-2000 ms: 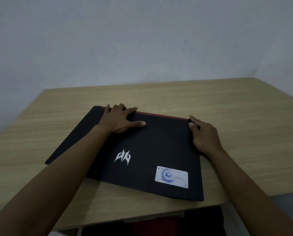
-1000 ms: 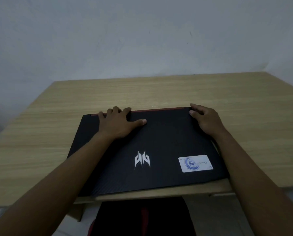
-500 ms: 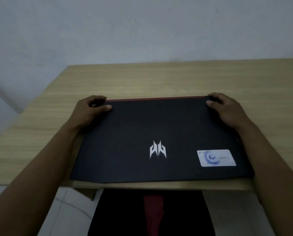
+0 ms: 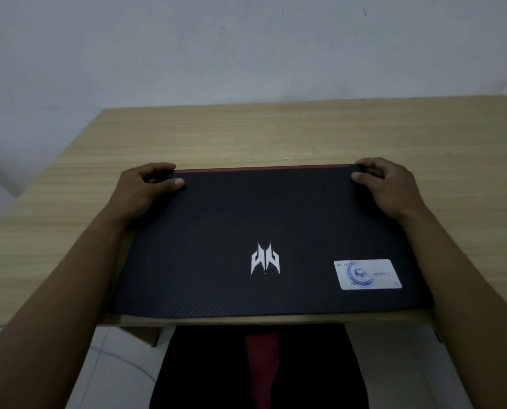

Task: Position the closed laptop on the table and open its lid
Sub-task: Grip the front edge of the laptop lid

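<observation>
Since two seconds ago the laptop [image 4: 270,240] has been turned from a slanted lie to sit square with the near edge of the surface [image 4: 275,134], and the left hand [image 4: 146,190] has slid from the lid's middle out to the far left corner. Now the closed laptop is lying flat at the front of the surface, its near edge reaching the surface's front edge, its red strip [image 4: 261,169] running along the far side. Both hands are gripping the far corners: the left hand's fingers [image 4: 157,168] are curling over the back edge with the thumb pressing on the lid, and the right hand [image 4: 388,187] is clasping the far right corner likewise. A silver logo [image 4: 265,259] and a white sticker [image 4: 367,274] are showing on the lid.
</observation>
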A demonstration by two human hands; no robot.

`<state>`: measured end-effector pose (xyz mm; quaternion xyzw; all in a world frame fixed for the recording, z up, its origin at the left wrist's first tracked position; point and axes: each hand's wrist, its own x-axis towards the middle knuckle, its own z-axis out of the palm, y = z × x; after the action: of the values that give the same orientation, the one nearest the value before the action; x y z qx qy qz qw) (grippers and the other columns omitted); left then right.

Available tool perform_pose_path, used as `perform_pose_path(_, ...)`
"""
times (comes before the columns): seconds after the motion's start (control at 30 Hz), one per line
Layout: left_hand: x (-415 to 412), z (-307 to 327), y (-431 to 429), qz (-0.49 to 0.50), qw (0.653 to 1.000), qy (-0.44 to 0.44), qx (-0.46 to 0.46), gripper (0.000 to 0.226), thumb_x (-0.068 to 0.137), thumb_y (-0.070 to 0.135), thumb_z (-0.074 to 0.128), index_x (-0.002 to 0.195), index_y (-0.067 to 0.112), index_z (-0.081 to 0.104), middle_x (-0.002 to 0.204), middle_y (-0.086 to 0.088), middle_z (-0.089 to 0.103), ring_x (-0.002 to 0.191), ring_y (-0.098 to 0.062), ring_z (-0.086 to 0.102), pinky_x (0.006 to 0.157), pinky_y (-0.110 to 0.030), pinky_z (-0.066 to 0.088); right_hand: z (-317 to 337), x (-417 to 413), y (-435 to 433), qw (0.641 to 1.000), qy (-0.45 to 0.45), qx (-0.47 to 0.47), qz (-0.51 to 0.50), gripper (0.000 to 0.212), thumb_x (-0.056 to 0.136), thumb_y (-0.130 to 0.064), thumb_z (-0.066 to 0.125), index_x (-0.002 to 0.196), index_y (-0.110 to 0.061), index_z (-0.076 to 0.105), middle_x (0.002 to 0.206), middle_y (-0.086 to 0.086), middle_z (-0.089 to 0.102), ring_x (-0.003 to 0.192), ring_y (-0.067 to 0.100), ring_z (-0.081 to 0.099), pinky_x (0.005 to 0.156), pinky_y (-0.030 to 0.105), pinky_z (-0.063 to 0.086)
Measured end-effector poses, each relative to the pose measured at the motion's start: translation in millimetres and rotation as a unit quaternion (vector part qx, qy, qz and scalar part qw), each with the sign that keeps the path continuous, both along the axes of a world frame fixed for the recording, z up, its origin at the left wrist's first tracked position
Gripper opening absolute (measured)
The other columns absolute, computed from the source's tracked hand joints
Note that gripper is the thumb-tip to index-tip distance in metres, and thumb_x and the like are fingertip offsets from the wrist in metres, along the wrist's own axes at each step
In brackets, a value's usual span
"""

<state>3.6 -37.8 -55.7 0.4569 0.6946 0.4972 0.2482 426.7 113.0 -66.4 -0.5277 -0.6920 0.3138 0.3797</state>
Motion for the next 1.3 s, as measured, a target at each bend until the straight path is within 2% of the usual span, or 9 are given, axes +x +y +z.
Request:
perform_pose_path(0.2, 1, 0, 1, -0.002, 1.000, -0.018, 0.000, 0.039, 0.075, 0.025, 0.085, 0.113, 0.024, 0.074, 0.107, 0.011, 0.070, 0.083, 0.010, 0.066, 0.065, -0.006, 0.050, -1, 2, -3, 1.000, 0.016, 0.005, -0.011, 0.034, 0.074, -0.035, 0.071, 0.106, -0.024, 0.071, 0.104, -0.004, 0.069, 0.101, 0.007, 0.063, 0.082, 0.017, 0.041)
perform_pose_path(0.43, 4, 0, -1, 0.006, 0.999, -0.047, 0.011, 0.038, 0.075, 0.020, 0.086, 0.111, 0.020, 0.075, 0.104, 0.004, 0.072, 0.076, 0.006, 0.069, 0.061, -0.010, 0.052, -1, 1, -2, 1.000, 0.022, 0.006, -0.019, 0.036, 0.073, -0.035, 0.072, 0.107, -0.023, 0.071, 0.104, -0.003, 0.070, 0.100, 0.007, 0.064, 0.083, 0.018, 0.042)
perform_pose_path(0.6, 6, 0, -3, 0.016, 0.998, -0.058, 0.018, 0.039, 0.073, 0.019, 0.088, 0.110, 0.018, 0.075, 0.100, 0.005, 0.073, 0.073, 0.004, 0.070, 0.059, -0.012, 0.052, 0, 1, -4, 1.000, 0.013, 0.012, -0.018, 0.036, 0.075, -0.032, 0.072, 0.109, -0.021, 0.071, 0.107, -0.001, 0.070, 0.101, 0.007, 0.063, 0.080, 0.012, 0.039)
perform_pose_path(0.97, 6, -1, -8, 0.023, 0.997, -0.066, 0.013, 0.038, 0.063, 0.027, 0.093, 0.098, 0.025, 0.079, 0.093, 0.007, 0.077, 0.081, -0.008, 0.074, 0.063, -0.017, 0.055, 1, 4, -10, 1.000, 0.002, 0.017, -0.017, 0.036, 0.075, -0.033, 0.072, 0.109, -0.021, 0.071, 0.108, -0.001, 0.070, 0.103, 0.008, 0.063, 0.088, 0.022, 0.043)
perform_pose_path(1.3, 11, 2, -8, 0.026, 0.998, -0.058, 0.017, 0.039, 0.067, 0.024, 0.091, 0.103, 0.020, 0.077, 0.100, 0.002, 0.075, 0.078, -0.003, 0.072, 0.062, -0.014, 0.053, 3, 4, -11, 1.000, 0.005, 0.014, -0.022, 0.035, 0.076, -0.030, 0.072, 0.109, -0.019, 0.071, 0.110, 0.001, 0.070, 0.102, 0.008, 0.063, 0.086, 0.019, 0.041)
